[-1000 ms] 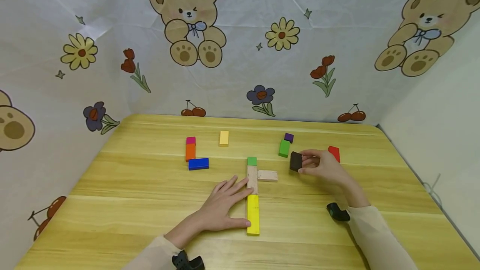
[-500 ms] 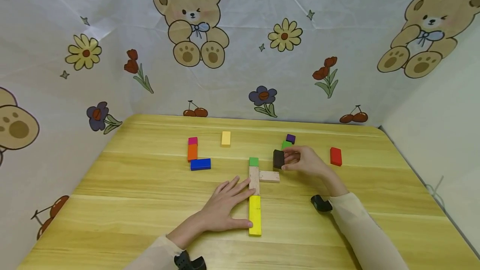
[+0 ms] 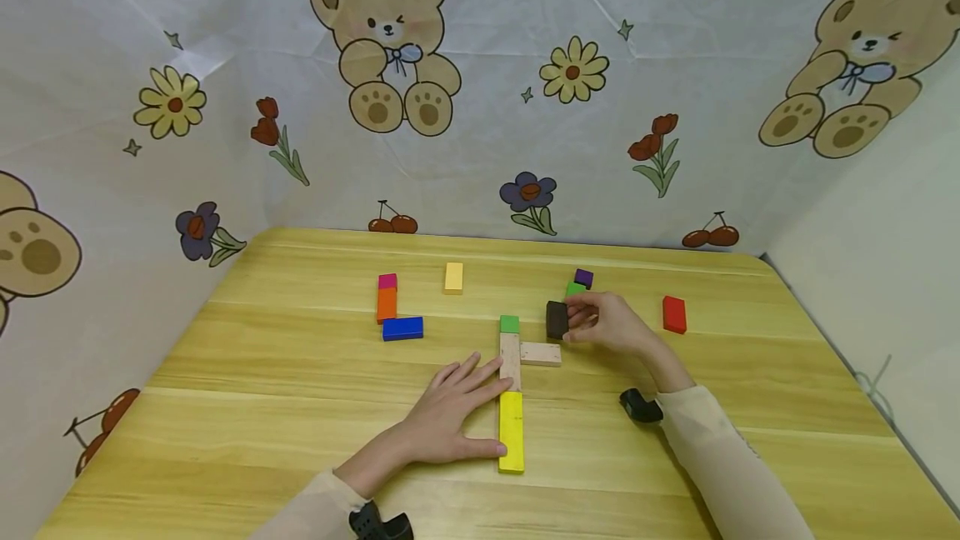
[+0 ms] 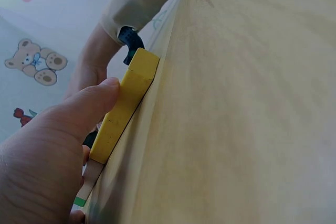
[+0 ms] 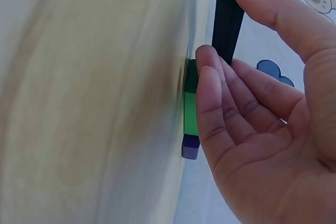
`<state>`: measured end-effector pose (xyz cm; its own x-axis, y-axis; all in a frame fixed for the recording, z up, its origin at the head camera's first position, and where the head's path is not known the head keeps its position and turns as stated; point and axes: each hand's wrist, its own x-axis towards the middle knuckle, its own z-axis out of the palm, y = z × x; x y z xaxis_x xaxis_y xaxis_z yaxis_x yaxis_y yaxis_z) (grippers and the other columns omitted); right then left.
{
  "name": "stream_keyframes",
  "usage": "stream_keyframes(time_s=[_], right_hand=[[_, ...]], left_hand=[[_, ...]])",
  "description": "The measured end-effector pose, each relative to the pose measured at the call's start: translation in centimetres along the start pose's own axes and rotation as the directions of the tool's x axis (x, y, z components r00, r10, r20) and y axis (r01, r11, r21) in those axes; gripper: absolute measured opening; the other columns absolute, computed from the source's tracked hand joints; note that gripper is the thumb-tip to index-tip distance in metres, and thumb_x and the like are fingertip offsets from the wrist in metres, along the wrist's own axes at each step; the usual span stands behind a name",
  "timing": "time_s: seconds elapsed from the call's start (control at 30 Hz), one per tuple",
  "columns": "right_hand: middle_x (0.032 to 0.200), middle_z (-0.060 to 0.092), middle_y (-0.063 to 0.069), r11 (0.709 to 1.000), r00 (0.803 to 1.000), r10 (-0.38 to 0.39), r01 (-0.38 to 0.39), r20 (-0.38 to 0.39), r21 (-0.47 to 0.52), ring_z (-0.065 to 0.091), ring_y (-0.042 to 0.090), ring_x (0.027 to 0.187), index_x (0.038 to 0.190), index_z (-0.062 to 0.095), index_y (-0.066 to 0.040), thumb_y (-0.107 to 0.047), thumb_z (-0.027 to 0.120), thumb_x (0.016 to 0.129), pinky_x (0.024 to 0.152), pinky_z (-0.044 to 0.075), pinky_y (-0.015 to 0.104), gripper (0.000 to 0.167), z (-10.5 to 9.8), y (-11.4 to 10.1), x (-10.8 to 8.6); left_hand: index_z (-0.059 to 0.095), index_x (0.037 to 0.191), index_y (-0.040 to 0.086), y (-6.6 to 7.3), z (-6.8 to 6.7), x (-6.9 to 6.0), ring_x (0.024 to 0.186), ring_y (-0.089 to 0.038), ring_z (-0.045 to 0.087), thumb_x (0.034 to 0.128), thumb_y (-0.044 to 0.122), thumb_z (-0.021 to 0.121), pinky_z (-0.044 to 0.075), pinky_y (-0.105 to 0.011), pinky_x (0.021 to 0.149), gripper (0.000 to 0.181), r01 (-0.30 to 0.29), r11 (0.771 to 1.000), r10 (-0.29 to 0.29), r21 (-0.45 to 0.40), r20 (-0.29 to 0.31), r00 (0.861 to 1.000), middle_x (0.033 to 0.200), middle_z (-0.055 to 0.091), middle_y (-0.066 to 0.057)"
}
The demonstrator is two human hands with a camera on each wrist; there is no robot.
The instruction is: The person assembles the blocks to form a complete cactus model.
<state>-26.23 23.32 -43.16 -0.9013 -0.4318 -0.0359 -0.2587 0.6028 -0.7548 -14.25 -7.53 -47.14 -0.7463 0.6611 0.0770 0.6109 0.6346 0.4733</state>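
A yellow block (image 3: 512,433), a plain wooden block (image 3: 510,348) and a small green block (image 3: 509,324) lie end to end in a line. Another plain wooden block (image 3: 541,354) juts out to the right of that line. My left hand (image 3: 444,417), fingers spread, rests along the line's left side; in the left wrist view its thumb touches the yellow block (image 4: 123,111). Between thumb and fingertips, my right hand (image 3: 611,325) pinches a black block (image 3: 557,320), held upright just beyond the side block. Whether the black block touches the table cannot be told.
Behind my right hand lie a green block (image 3: 574,289), partly hidden, and a purple block (image 3: 583,277). A red block (image 3: 674,315) lies farther right. Pink (image 3: 387,281), orange (image 3: 386,305) and blue (image 3: 402,328) blocks sit together at left, a pale yellow block (image 3: 453,278) at the back.
My right hand has carried the black block leftward, away from the red block and closer to the line, then nearly stopped. The left hand has stayed in place.
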Motion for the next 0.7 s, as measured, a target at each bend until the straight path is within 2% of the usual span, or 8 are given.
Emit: stream_keyframes(time_s=[0.23,0.7], right_hand=[[0.108,0.065,0.021,1.000,1.000,-0.018,0.018,-0.004,-0.024,0.065,0.030,0.094,0.125,0.059,0.009,-0.009,0.083,0.075,0.077,0.057,0.027,0.059,0.25,-0.10,-0.14],[0.105,0.064,0.017,0.997,0.999,-0.028,0.029,0.015,-0.066,0.063,0.025,0.091,0.126,0.059,0.007,-0.009,0.083,0.076,0.075,0.054,0.026,0.058,0.41,-0.35,-0.27]], left_hand=[[0.032,0.154,0.030,0.04,-0.01,-0.01,0.152,-0.031,0.010,0.0841,0.067,0.060,0.016,-0.055,0.119,0.083,-0.002,1.000,0.002,0.002,0.000,1.000,0.164,0.016,0.005],[0.032,0.154,0.030,-0.10,0.16,0.04,0.152,-0.030,0.010,0.0842,0.068,0.059,0.016,-0.056,0.119,0.083,0.001,1.000,-0.001,0.003,0.000,1.000,0.164,0.015,0.007]])
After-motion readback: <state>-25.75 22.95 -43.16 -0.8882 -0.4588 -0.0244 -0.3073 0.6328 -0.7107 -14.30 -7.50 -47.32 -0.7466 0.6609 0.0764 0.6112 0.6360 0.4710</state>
